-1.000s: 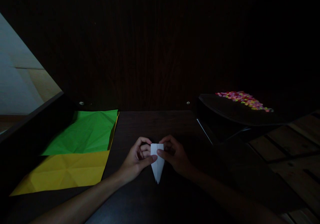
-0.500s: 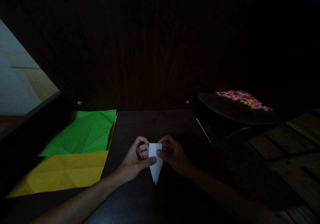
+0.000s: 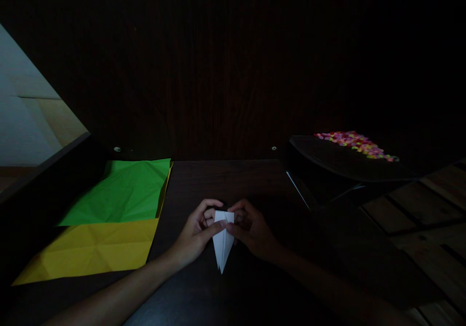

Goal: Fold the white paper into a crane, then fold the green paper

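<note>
Between my hands is a small folded white paper (image 3: 223, 243), straight along its top edge and narrowing to split points towards me. A crease or slit runs down its middle. My left hand (image 3: 198, 229) is closed on its left side, thumb pressed on the front and fingers curled behind. My right hand (image 3: 253, 229) pinches the right side, its thumb near the centre line and its index finger at the top edge. The two thumb tips nearly meet over the upper part. Fingers behind the paper are partly hidden.
To the left, a creased green paper sheet (image 3: 124, 190) overlaps a creased yellow sheet (image 3: 98, 248) on the dark table (image 3: 218, 178). A dark upright panel (image 3: 218, 73) stands behind. At right is a black object (image 3: 327, 161) with small colourful pieces (image 3: 357, 144) along it.
The folded paper has shifted slightly left and towards me, tilting a little. My left thumb has moved up to the upper middle, and its index finger has stretched over the top.
</note>
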Tool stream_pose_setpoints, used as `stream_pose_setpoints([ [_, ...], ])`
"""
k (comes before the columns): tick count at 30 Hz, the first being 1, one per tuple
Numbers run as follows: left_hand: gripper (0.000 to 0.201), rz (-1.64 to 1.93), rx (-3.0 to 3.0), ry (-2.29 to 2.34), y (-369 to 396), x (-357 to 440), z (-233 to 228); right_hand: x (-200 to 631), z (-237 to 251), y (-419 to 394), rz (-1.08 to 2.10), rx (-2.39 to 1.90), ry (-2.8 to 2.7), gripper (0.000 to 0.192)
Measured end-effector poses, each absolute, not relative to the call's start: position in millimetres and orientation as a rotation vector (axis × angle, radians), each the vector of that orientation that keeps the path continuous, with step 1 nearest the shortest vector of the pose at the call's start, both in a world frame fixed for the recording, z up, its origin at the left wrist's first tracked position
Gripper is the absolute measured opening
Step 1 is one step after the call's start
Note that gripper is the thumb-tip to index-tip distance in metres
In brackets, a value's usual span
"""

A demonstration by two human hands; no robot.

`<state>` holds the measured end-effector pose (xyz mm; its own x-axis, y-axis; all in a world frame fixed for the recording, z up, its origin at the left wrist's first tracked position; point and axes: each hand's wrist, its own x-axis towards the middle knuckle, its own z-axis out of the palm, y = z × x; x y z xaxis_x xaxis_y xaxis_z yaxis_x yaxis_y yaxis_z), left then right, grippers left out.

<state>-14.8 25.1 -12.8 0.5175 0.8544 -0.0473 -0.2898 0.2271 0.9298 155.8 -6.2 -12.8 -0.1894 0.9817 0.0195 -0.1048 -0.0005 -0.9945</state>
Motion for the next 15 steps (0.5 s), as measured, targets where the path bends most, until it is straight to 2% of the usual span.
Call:
stream_pose_setpoints([
  [4, 0.027, 0.85, 1.146, 0.717, 26.0, -14.9, -8.2, 155.8, -10.9, -6.6, 1.383, -1.024, -1.295, 0.037],
  [15, 0.016, 0.848, 1.165, 0.76, 27.9, -14.9, -9.1, 156.8, -10.5, -6.3, 1.351, -1.011, -1.37, 0.031],
])
